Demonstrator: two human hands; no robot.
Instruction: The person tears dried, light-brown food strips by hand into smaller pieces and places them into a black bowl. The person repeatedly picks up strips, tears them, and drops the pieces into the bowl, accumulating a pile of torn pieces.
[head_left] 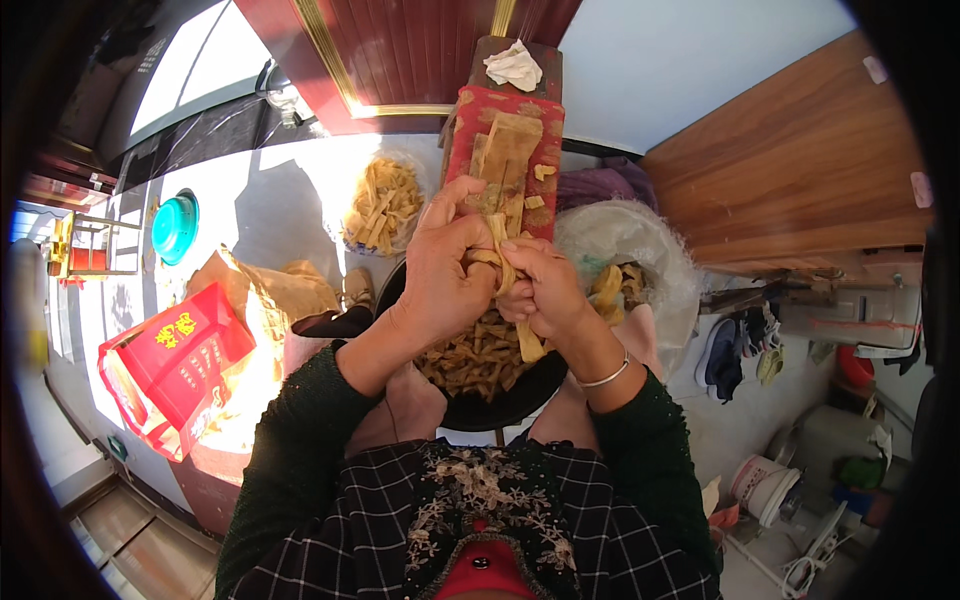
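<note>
Between the tightly curled left fingers (480, 272) and right fingers (524, 262), pinched by both, is a yellow strip (528, 343); below them, one black basin (472, 411) of brownish pieces (482, 362); leftward, one red bag (172, 385) with yellow writing (180, 329).

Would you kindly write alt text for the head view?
A person's left hand and right hand hold a yellowish strip above a black basin of brown pieces, before a red-covered bench; more yellow strips lie to the bench's left.
</note>
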